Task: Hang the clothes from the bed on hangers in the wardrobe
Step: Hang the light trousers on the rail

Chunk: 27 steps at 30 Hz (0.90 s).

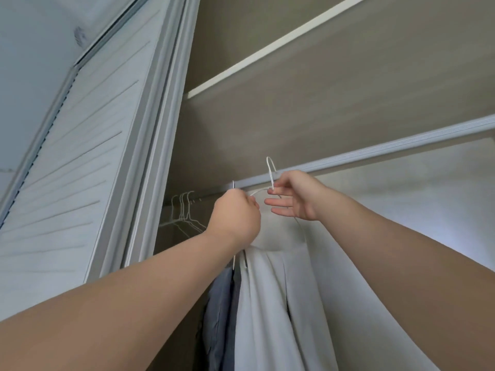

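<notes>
Wardrobe interior, seen from below: a louvred door [80, 162] at the left, a shelf edge [267, 49] overhead, and a grey ribbed bar [375, 152] running across.

1. White garment [270, 303]: draped on the white hanger [271, 172] and hanging straight down inside the opening. The hanger's hook stands upright in front of the ribbed bar. It appears free of any support, so this item is judged loaded but not yet hung.
2. Right hand [297, 196]: thumb and forefinger pinch the neck of the white hanger just below the hook. The other fingers are extended and hold nothing.
3. Left hand [235, 215]: fingers curled into a fist round the second hanger [233, 185], whose hook tip shows above the knuckles.
4. Blue-grey garment [218, 311]: hangs just beside the white garment, on its left, apparently from the second hanger. Whether that hook is seated cannot be told.
5. Empty hangers [184, 210]: several hang on the rod [209, 196] further left, available for more items.

Status: two garments are on hangers at the wardrobe. Seating the hooks remains. The bed is out of view, so the count of clothes left cannot be told.
</notes>
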Tool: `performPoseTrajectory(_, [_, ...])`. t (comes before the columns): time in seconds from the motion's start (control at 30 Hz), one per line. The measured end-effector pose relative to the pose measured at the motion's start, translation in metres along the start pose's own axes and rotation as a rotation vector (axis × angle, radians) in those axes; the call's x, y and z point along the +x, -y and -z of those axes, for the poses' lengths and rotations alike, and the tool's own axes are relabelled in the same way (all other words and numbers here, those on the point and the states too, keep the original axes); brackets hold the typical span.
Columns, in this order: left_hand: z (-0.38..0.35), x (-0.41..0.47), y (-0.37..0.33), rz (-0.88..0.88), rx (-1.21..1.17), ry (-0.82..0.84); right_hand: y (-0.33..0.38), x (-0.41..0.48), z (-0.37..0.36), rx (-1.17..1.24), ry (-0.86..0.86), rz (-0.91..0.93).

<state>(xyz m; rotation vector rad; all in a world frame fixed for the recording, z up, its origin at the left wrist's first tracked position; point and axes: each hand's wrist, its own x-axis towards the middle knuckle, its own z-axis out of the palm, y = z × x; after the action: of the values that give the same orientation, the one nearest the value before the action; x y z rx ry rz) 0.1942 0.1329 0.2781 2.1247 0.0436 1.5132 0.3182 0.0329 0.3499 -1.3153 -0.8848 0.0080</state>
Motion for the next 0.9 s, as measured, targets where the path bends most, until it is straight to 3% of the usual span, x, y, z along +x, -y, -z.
performPoseTrajectory(0.47, [-0.044,0.04,0.033,0.001,0.275,0.004,-0.033,0.069,0.007,-0.098,0.022,-0.032])
performPoseTrajectory(0.77, [-0.035,0.028,0.054,-0.022,0.753,0.139,-0.075,0.083,-0.032,-0.222,0.006,0.014])
performPoseTrajectory(0.9, [-0.033,0.028,0.06,0.03,0.706,0.249,-0.079,0.084,-0.05,-0.229,0.006,0.025])
